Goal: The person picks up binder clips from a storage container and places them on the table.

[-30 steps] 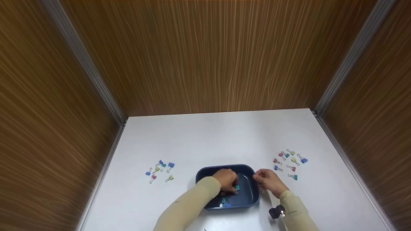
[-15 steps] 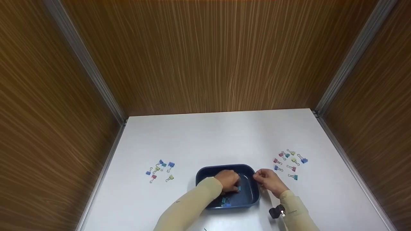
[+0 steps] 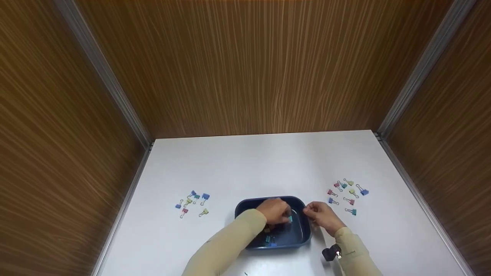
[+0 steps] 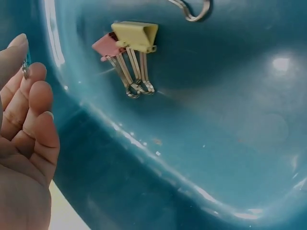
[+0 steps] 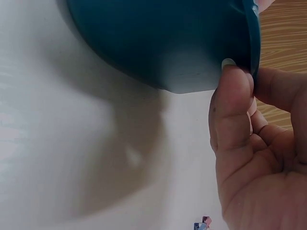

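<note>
Over the dark blue plastic basin (image 3: 295, 237), my left hand (image 3: 274, 211) pinches a teal binder clip (image 3: 290, 219) between thumb and fingers. In the left wrist view the clip shows only as a teal sliver (image 4: 27, 60) at the fingertips. A yellow binder clip (image 4: 136, 37) and a pink binder clip (image 4: 107, 46) lie together on the basin floor. Near the basin's front wall are a green clip (image 3: 267, 239) and a blue clip (image 3: 273, 244). My right hand (image 3: 325, 217) grips the basin's right rim (image 5: 254, 43) between thumb and fingers.
On the white table (image 3: 245, 165), several coloured binder clips lie loose to the left, among them a red clip (image 3: 185, 211). Another scattered group, with a large blue clip (image 3: 364, 192), lies to the right. Wood-grain panels (image 3: 245, 69) enclose the back and sides.
My left hand has risen and shifted slightly toward the back right of the basin, with the teal binder clip at its fingertips. The right hand stays at the rim.
</note>
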Action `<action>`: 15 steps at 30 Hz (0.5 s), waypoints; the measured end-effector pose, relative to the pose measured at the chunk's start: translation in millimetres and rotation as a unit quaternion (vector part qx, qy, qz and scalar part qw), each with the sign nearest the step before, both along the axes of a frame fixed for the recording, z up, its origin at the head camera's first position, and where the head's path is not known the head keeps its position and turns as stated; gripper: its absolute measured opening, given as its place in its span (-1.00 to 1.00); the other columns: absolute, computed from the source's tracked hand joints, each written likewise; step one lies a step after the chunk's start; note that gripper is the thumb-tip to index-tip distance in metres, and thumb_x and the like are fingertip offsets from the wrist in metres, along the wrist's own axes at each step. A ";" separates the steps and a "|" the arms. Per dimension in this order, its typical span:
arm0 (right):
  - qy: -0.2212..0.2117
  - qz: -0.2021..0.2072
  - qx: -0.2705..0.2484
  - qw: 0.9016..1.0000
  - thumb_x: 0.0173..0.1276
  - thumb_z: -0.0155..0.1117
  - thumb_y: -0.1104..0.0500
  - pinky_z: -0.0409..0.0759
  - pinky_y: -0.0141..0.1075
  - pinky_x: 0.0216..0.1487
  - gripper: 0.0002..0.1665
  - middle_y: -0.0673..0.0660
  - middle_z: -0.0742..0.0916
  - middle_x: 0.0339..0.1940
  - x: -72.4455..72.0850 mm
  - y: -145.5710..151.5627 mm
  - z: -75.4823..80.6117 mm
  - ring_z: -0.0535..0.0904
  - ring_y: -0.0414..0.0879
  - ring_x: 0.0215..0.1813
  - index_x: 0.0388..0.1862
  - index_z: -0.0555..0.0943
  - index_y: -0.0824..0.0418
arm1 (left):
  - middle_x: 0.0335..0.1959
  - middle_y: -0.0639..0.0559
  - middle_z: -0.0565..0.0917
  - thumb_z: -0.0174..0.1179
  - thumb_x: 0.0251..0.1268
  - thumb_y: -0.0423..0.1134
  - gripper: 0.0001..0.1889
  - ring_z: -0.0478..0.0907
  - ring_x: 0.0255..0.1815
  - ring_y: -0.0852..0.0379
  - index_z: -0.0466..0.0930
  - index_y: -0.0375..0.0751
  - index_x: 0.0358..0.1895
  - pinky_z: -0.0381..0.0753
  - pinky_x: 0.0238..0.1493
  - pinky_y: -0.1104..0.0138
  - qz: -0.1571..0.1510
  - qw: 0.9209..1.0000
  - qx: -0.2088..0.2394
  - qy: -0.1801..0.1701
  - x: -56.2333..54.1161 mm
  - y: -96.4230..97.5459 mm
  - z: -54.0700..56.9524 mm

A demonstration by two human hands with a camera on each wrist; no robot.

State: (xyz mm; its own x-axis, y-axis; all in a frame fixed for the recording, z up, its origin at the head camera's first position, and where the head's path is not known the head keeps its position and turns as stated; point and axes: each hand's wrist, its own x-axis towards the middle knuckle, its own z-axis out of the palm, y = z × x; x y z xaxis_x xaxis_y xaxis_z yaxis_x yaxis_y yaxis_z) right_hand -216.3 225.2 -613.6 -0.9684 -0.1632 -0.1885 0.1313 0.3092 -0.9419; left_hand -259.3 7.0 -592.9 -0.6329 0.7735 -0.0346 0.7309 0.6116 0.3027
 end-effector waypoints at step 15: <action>-0.026 -0.003 -0.013 1.000 0.40 0.19 0.22 0.56 -0.24 -0.47 -0.80 0.03 0.53 -0.50 1.5 -0.8 4.7 0.47 -0.14 -0.46 -0.26 0.49 0.39 | -0.43 0.28 0.68 0.39 0.10 0.02 -0.78 0.51 -0.38 0.36 0.76 0.01 -0.26 0.49 -0.19 0.50 0.020 0.998 0.053 0.038 -3.4 -19.2 32.2</action>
